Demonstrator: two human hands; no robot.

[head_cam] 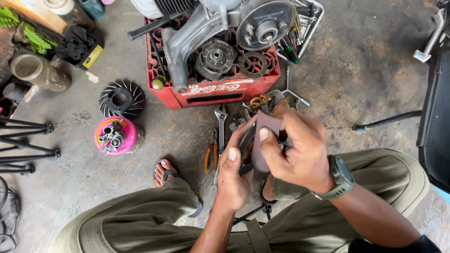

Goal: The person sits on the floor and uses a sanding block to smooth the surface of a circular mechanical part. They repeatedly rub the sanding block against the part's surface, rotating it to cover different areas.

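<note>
My left hand grips a dark ring-shaped metal plate by its edge, held up over my knees. My right hand presses a folded strip of dark reddish abrasive paper against that plate, thumb on the paper. Most of the plate is hidden behind the paper and my fingers. A watch sits on my right wrist. Directly beyond my hands, a red plastic crate carries a grey engine casing, a round clutch assembly and a brown friction ring.
On the concrete floor lie orange-handled pliers, an adjustable wrench, a black finned fan wheel and a pink round tub of small parts. Tripod legs lie at left. A metal tool tray and a dark seat stand at right.
</note>
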